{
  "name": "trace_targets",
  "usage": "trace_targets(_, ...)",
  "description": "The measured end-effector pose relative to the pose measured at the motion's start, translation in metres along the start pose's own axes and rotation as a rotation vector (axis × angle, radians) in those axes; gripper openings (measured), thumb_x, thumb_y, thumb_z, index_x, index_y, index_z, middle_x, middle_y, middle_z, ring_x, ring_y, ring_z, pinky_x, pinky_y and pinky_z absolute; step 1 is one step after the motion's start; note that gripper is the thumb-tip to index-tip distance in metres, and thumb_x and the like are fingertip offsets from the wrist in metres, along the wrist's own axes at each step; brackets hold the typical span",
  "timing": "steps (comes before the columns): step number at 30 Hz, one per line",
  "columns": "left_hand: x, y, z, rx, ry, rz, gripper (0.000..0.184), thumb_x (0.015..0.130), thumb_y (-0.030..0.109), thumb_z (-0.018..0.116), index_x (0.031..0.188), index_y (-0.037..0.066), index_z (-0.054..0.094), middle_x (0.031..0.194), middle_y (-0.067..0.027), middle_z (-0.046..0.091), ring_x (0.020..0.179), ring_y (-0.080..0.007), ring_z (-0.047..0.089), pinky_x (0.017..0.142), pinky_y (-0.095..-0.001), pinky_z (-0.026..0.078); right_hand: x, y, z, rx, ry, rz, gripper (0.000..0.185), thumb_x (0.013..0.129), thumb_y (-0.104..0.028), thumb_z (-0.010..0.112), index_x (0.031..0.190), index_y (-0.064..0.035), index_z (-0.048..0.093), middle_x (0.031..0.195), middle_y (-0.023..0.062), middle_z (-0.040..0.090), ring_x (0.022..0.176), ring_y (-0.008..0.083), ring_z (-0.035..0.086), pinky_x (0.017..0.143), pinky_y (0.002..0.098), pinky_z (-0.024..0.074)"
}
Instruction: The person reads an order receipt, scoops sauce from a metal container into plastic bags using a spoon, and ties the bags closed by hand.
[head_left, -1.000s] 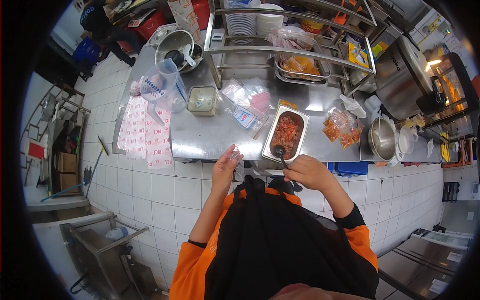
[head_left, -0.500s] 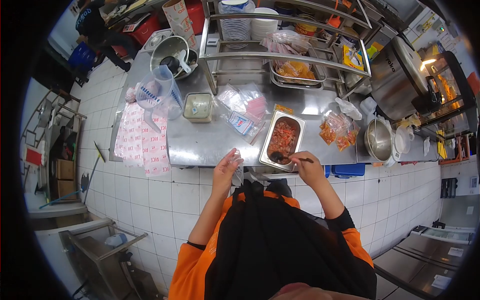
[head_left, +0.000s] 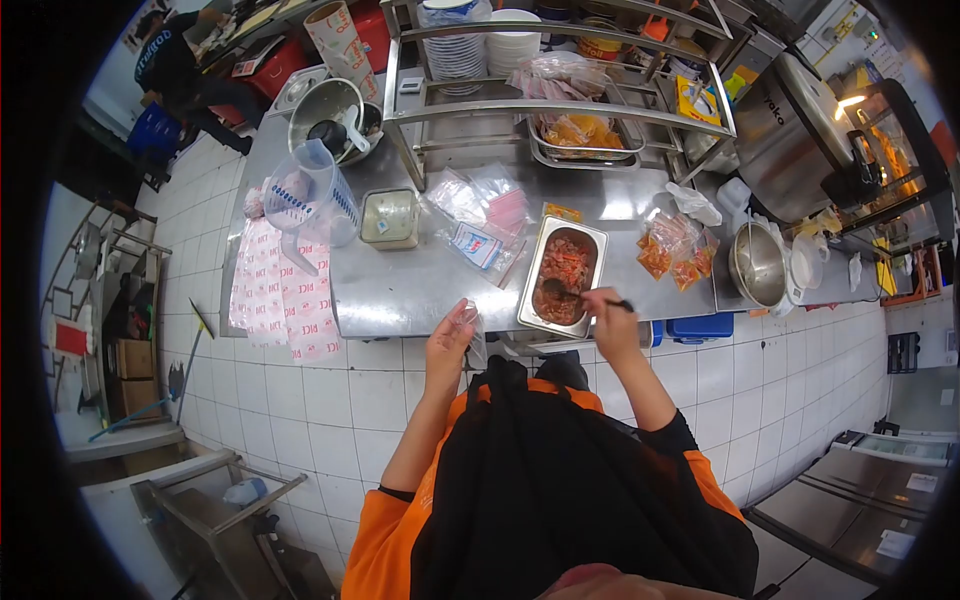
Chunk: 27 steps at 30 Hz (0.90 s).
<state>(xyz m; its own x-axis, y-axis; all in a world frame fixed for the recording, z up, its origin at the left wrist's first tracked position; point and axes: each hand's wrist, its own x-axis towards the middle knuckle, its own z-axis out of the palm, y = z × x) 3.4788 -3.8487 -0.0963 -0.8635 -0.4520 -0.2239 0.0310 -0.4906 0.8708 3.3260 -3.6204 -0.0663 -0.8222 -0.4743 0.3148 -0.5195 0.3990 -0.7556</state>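
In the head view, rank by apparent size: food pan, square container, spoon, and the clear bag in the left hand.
1. Food pan
2. Square container
3. Spoon and clear bag: unsure, not ranked; the right hand and left hand partly cover them.

Even white light is filling the room, and the pale tiled floor [head_left: 330,400] is reflecting it brightly. Patches of glare are shining on the steel desk [head_left: 400,305], one of them toward its far side. At the far right, a lamp [head_left: 851,102] is burning out to white beside an amber glow. The wide lens is curving straight lines and closing the view in black edges. The right hand [head_left: 608,318] is looking slightly blurred, while the black garment [head_left: 570,490] is swallowing detail.
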Motion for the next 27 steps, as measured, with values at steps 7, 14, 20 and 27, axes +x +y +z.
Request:
trace_targets(7, 0.002, -0.002, -0.002, 0.019, -0.022, -0.008, 0.057, 0.090, 0.017, 0.065, 0.138, -0.002, 0.041, 0.127, -0.0120, 0.054, 0.119, -0.0187, 0.050, 0.104, -0.0308, 0.035, -0.022, 0.004, -0.008, 0.167, -0.107, -0.004, 0.009, 0.090, -0.006, 0.056, 0.091, -0.0014, 0.064, 0.086, 0.0107, 0.065, 0.074, 0.0269, 0.062, 0.068, 0.0350, 0.0508)
trace_targets(14, 0.002, -0.002, -0.003, 0.036, 0.028, 0.012, 0.057, 0.089, 0.013, 0.065, 0.139, -0.001, 0.041, 0.127, -0.0120, 0.054, 0.119, -0.0187, 0.051, 0.102, -0.0304, 0.036, -0.016, 0.000, 0.004, 0.215, -0.095, -0.041, 0.016, 0.095, -0.010, 0.051, 0.091, 0.0001, 0.063, 0.080, 0.0095, 0.065, 0.064, 0.0184, 0.061, 0.060, 0.0303, 0.0486)
trace_targets(20, 0.002, -0.002, -0.010, 0.072, 0.061, -0.013, 0.058, 0.089, 0.014, 0.066, 0.139, -0.001, 0.042, 0.126, -0.0112, 0.055, 0.118, -0.0188, 0.052, 0.102, -0.0302, 0.037, -0.013, 0.017, 0.002, 0.582, 0.217, 0.321, 0.030, 0.101, -0.020, 0.041, 0.088, 0.0006, 0.058, 0.066, 0.0059, 0.059, 0.058, 0.0097, 0.054, 0.054, 0.0227, 0.0430)
trace_targets(27, 0.004, -0.001, -0.004, 0.073, 0.048, 0.011, 0.060, 0.088, 0.017, 0.068, 0.138, -0.001, 0.042, 0.126, -0.0115, 0.055, 0.117, -0.0189, 0.052, 0.102, -0.0308, 0.037, -0.003, 0.030, 0.001, 0.741, 0.303, 0.522, 0.030, 0.102, -0.023, 0.040, 0.089, 0.0003, 0.054, 0.064, 0.0073, 0.058, 0.054, 0.0106, 0.052, 0.052, 0.0223, 0.0417)
